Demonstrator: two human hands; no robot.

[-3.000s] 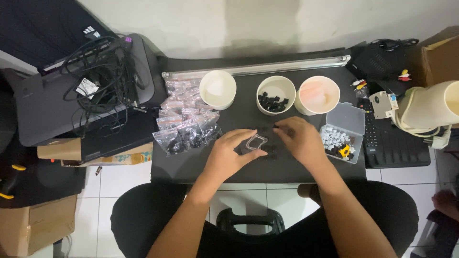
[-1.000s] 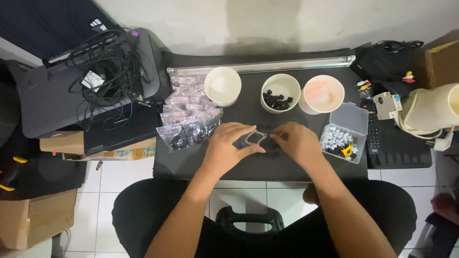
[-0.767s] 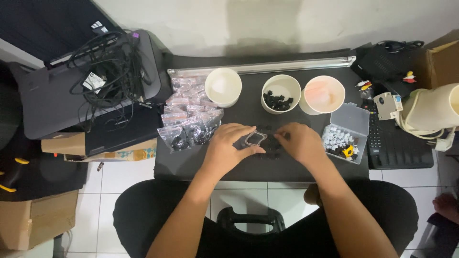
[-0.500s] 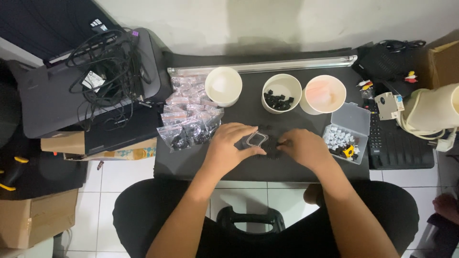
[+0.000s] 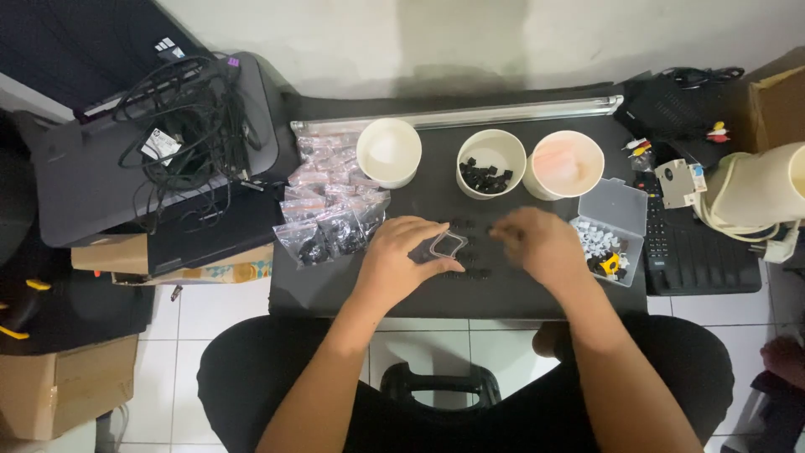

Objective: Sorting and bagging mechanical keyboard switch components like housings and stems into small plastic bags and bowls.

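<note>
My left hand holds a small clear plastic bag by its open mouth, just above the black table. My right hand hovers to the right of the bag, fingers curled over several small black parts lying loose on the table; whether it grips one is hidden. Behind the hands stand three pale cups: an empty one, a middle one with small black parts inside, and a pinkish one.
A heap of filled clear bags lies left of my hands. A clear plastic box of small white and yellow parts sits at the right. A printer with tangled cables is at the left, a keyboard at the far right.
My right hand has drawn away from the bag toward the right. My left hand still holds the bag in nearly the same place.
</note>
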